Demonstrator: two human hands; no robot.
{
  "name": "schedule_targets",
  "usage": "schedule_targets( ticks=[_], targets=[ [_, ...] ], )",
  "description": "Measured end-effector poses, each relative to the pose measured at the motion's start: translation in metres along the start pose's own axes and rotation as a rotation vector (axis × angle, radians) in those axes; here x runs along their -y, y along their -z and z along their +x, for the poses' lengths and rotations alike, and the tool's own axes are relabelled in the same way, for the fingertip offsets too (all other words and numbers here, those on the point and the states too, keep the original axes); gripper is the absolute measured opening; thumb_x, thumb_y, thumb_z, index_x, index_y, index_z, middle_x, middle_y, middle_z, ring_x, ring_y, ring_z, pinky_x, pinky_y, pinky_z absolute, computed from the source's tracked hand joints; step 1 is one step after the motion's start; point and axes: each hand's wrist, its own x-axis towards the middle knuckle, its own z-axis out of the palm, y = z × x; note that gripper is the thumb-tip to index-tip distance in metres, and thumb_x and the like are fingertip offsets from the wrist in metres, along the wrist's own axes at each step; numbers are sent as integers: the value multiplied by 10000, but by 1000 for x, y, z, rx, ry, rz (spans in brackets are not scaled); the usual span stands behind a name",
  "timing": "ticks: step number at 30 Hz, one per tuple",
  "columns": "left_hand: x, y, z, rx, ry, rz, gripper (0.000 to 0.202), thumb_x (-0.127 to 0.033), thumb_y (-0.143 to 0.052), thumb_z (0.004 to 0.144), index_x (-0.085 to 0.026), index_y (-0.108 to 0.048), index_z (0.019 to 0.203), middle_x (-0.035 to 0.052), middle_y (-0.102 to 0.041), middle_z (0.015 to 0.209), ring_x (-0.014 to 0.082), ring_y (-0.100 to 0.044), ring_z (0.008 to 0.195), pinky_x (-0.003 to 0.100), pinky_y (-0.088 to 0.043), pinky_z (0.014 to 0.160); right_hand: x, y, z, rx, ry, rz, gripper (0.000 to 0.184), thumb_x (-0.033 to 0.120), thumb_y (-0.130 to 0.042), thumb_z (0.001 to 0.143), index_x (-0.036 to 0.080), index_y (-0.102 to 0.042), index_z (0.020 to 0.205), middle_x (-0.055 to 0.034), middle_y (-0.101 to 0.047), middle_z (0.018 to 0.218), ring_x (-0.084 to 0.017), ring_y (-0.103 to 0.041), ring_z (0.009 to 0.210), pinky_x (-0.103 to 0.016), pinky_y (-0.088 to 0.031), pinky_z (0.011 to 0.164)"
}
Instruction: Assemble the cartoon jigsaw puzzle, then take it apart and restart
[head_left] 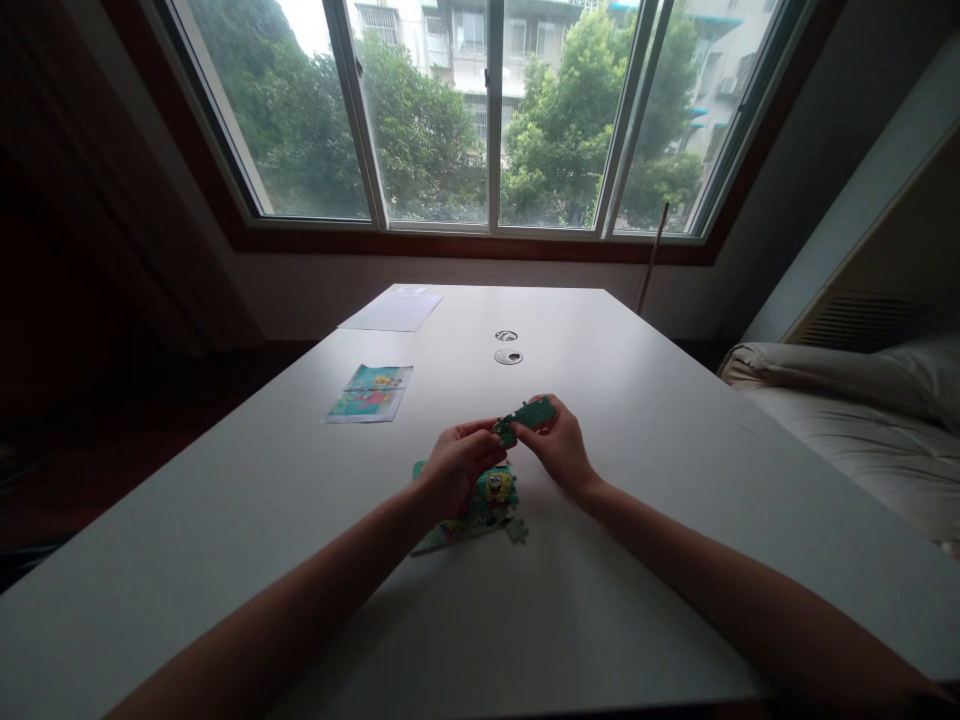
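Note:
Between my two hands, just above the table, are green jigsaw puzzle pieces (534, 412) that look joined in a short strip. My right hand (559, 445) pinches the strip's right part with thumb and fingers. The fingertips of my left hand (459, 465) close on its left end. Below my left hand lies a partly assembled jigsaw puzzle (496, 488) with a yellow cartoon sponge figure. My left hand and wrist hide much of its left side. Its right edge shows bare knobs, and one pale piece (517, 530) sticks out at the lower right corner.
A folded colour picture sheet (371, 393) lies on the white table (645, 600) to the left, with a white paper (394, 310) behind it. Two round cable-hole covers (508, 356) sit mid-table. A window is beyond, and a pale cushioned seat (847, 400) stands at right.

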Motion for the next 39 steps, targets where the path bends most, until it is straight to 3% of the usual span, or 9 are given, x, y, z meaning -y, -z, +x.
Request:
schedule_targets(
  ticks=[8,14,17,22,26,32,39],
  targets=[
    [1,3,0,48,-60,40,260,-170,-769,571,-107,-690,810,83,-688,795,146,-621,717,231,-464,684,3,1,3,146,-152,263,198,323,-657,646,163,-544,670,19,-562,593,-106,-502,554,-240,-404,529],
    [2,6,4,52,-68,24,274,-156,-768,576,-104,-685,832,79,-687,795,146,-623,728,239,-471,698,2,4,12,87,-575,548,208,258,-726,544,149,-578,640,4,-590,584,-90,-517,524,-218,-398,491],
    [1,7,5,11,-46,11,219,-113,-753,588,-98,-682,794,70,-682,745,139,-625,708,228,-474,683,2,8,15,65,-651,599,210,236,-741,524,152,-582,632,4,-601,581,-87,-527,523,-207,-397,482],
    [3,5,2,-6,-11,-11,169,-64,-705,640,-93,-680,805,78,-682,775,128,-623,699,207,-477,671,4,7,12,237,-582,581,213,265,-738,552,157,-610,682,8,-632,645,-89,-562,590,-208,-413,551],
    [5,3,2,-24,11,-50,160,-35,-672,669,-101,-676,815,72,-681,790,121,-622,689,199,-484,668,0,0,6,307,-425,455,220,302,-723,574,155,-625,705,8,-633,652,-86,-535,561,-199,-371,505],
    [5,2,5,-65,63,-125,143,-2,-579,728,-109,-657,782,71,-673,802,122,-628,703,208,-503,685,-7,-4,3,247,-224,340,258,338,-702,601,143,-643,759,-40,-669,756,-152,-592,699,-271,-443,648],
    [2,-1,2,-22,68,-133,168,-27,-512,751,-94,-657,803,79,-674,778,139,-633,707,230,-509,683,-7,-4,3,200,-161,189,278,377,-680,624,143,-638,768,-39,-658,732,-153,-576,670,-263,-438,605]
  ],
)
